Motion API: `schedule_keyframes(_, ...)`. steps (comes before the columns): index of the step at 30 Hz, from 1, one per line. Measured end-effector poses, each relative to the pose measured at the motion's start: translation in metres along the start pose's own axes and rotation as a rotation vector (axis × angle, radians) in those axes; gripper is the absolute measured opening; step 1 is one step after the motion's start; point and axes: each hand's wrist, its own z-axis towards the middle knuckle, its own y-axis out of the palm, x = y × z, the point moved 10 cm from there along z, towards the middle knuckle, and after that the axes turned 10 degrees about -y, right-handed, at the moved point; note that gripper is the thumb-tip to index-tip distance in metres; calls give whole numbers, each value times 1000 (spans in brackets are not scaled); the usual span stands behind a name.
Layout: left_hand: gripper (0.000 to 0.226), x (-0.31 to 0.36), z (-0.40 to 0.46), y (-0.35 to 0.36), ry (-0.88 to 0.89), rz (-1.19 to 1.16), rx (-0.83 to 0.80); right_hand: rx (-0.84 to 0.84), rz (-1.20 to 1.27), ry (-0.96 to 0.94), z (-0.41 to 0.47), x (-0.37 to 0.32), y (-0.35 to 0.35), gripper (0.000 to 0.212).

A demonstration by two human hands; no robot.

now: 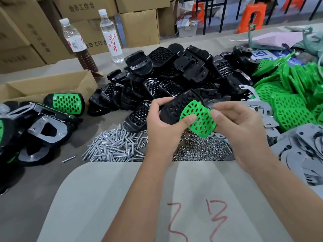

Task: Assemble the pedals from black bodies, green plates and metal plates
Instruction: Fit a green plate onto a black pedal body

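My left hand (163, 123) grips a black pedal body (176, 106) held above the table, its thumb lying on a perforated green plate (198, 118). My right hand (239, 124) pinches the right edge of that green plate, which leans against the body's front face. Behind them lies a heap of black bodies (178, 70). A pile of green plates (293, 95) fills the right side. Grey metal plates (300, 147) lie scattered at the right, near my right wrist.
Screws (113, 145) and nuts (199, 151) lie in heaps under my hands. Assembled pedals (43, 119) are stacked at the left beside an open carton (49, 86). Two bottles (111, 34) stand behind, before cardboard boxes. A grey cover with red marks (157, 206) lies nearest me.
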Motion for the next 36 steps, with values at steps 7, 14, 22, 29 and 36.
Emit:
schedule_keyframes(7,17,-11,1,1,-141,-156,9,67,-103,-91,-1,-10,-7,19)
schedule_keyframes(14,35,-13,0,12,-177,-73,-75,-34,-125,-134,0,-19,3,23)
schedule_keyframes(22,36,-8,-5,20,-137,26,-145,12,-288,-181,-3,-23,4,35)
schedule_keyframes(29,30,-8,-6,22,-149,12,-164,27,-384,-231,-5,-29,4,36)
schedule_keyframes(36,36,-6,-5,24,-87,59,-182,87,-388,-229,-8,-28,2,36)
